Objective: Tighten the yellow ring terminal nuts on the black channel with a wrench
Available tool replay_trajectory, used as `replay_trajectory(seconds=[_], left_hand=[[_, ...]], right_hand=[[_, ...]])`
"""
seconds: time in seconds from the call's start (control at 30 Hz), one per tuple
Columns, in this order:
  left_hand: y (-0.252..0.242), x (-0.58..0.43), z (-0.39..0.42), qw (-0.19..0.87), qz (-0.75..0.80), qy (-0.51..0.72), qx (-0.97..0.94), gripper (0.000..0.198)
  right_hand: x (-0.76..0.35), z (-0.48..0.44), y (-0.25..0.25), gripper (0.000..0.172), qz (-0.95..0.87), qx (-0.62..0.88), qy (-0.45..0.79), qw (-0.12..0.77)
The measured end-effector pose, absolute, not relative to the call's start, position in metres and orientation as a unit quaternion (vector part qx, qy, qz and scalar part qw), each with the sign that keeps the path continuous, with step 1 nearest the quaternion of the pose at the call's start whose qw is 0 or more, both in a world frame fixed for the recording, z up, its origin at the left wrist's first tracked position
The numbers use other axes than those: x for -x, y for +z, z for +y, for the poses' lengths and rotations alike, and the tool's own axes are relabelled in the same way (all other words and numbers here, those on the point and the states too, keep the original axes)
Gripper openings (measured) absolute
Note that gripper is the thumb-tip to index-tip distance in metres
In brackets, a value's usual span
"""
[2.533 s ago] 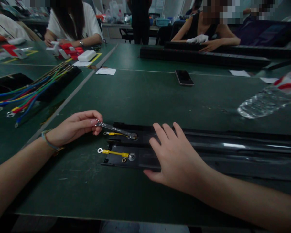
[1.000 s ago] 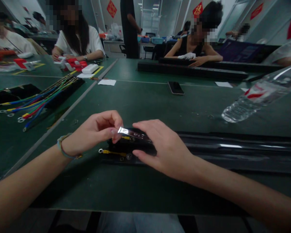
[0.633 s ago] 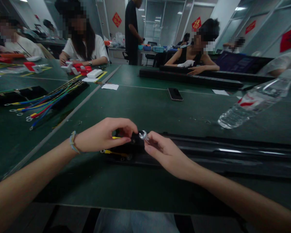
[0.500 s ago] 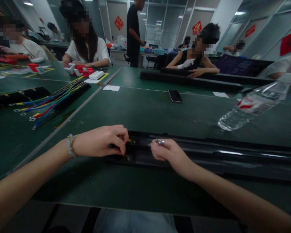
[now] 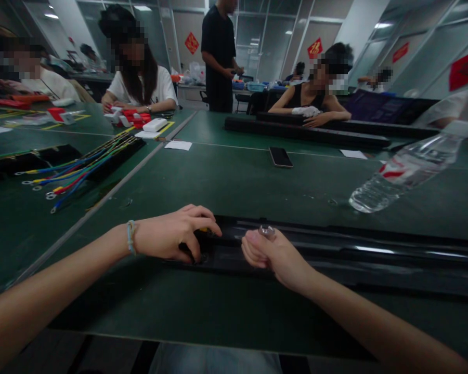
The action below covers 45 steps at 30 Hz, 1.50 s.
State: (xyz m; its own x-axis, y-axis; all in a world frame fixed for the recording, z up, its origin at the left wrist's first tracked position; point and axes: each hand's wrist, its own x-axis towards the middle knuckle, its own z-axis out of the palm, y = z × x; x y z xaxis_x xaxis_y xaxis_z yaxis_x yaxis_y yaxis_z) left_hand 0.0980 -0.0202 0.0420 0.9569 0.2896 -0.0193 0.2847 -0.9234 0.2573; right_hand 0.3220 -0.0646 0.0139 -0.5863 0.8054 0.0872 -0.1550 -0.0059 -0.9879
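A long black glossy casing (image 5: 327, 244) lies across the table in front of me. Over its left end, my left hand (image 5: 179, 234) has thumb and fingers apart, the fingertips down at the casing. A bit of yellow terminal (image 5: 205, 229) shows beneath the index finger, and the hand hides much of that end. Above the casing, a short way to the right, my right hand (image 5: 271, 252) is curled closed. A small shiny metal piece (image 5: 267, 231) sticks out at the top of that fist; its kind is unclear.
A tilted-looking water bottle (image 5: 405, 169) stands at the right, and a phone (image 5: 281, 157) lies mid-table. Bundled coloured cables with ring terminals (image 5: 78, 174) rest at the left. Across the green table (image 5: 226, 182) are seated co-workers, red and white parts (image 5: 128, 117) and black bars (image 5: 304, 132).
My left hand has spread its fingers from a closer grasp at the terminals and shifted slightly right. The metal piece in my right fist has tipped a little and moved slightly right.
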Motion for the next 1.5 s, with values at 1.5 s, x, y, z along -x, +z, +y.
replay_trajectory(seconds=[1.5], left_hand=[[0.016,-0.099,-0.021,0.27,0.212,0.13,-0.93,0.014]], right_hand=[[-0.333,-0.076,0.022,0.034,-0.667,0.343,0.59,0.3]])
